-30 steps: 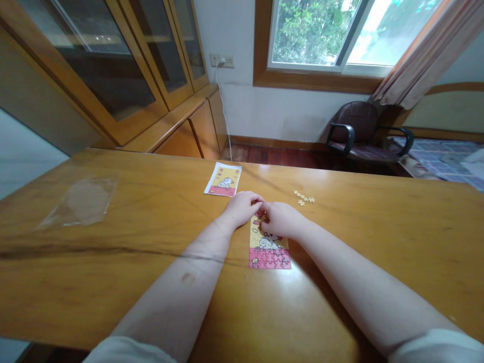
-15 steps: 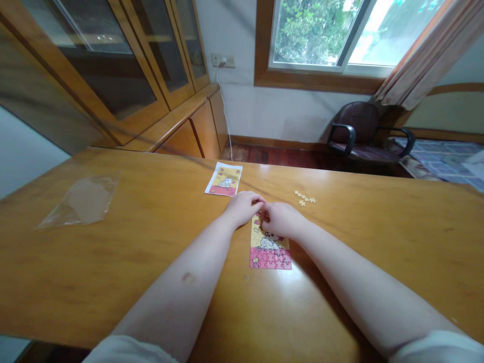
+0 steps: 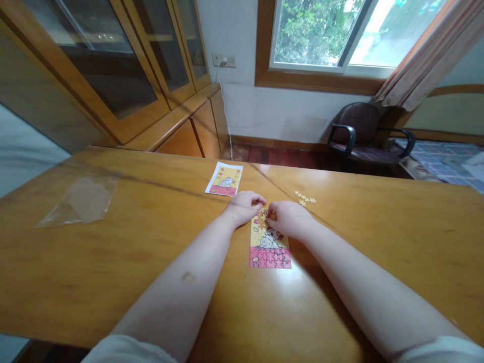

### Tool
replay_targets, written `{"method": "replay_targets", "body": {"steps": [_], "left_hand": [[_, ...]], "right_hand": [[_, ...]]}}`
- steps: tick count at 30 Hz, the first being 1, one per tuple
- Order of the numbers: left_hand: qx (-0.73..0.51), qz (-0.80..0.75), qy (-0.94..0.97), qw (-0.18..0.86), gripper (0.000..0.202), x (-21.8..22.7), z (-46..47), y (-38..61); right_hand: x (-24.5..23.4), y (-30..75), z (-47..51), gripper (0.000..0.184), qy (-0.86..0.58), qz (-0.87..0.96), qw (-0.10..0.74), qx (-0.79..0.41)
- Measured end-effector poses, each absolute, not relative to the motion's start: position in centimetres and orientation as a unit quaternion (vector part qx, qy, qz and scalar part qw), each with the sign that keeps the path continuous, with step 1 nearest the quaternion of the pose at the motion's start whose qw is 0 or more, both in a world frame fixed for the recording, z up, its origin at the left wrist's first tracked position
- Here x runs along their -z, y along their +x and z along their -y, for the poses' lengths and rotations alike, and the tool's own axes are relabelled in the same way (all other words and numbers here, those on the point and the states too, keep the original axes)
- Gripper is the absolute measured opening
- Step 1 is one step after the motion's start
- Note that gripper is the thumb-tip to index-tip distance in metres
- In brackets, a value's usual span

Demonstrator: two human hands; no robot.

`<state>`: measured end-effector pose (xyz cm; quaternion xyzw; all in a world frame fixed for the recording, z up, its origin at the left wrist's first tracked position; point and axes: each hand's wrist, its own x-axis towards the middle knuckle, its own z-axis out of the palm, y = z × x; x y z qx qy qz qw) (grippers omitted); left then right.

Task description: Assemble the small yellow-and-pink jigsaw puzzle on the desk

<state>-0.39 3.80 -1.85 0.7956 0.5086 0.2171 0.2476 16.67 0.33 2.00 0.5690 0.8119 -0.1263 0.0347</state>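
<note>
A partly assembled jigsaw puzzle (image 3: 269, 258) lies on the table, pink along the near edge and yellow above, with a white cartoon animal. Bare wood shows through gaps in its upper part. My left hand (image 3: 246, 206) rests at the puzzle's upper left corner, fingers loosely curved and thumb a little apart, with nothing visible in them. Over the upper right part, my right hand (image 3: 288, 218) has its fingers bent in a pinch at a small puzzle piece (image 3: 263, 217). That hand covers the puzzle's upper right corner.
Several loose puzzle pieces (image 3: 305, 197) lie face down beyond my right hand. A picture card (image 3: 226, 179) with the same design sits near the far edge. At the left is a clear plastic bag (image 3: 85, 200). An office chair (image 3: 357, 131) stands beyond the wooden table (image 3: 151, 242).
My right hand has shifted slightly right, away from my left fingertips, uncovering more of the puzzle's upper part and its gaps. My left hand has barely moved.
</note>
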Motion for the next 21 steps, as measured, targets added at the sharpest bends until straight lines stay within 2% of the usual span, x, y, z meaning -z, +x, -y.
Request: {"method": "replay_targets", "body": {"steps": [9, 21], "left_hand": [[-0.207, -0.478, 0.811, 0.266, 0.039, 1.73, -3.83, -0.80], [-0.197, -0.483, 0.820, 0.237, 0.031, 1.88, -3.89, -0.51]], "right_hand": [[-1.99, 16.11, -0.12, 0.025, 0.560, -0.819, 0.035, 0.118], [-1.79, 15.63, -0.31, 0.026, 0.550, -0.823, 0.040, 0.134]]}}
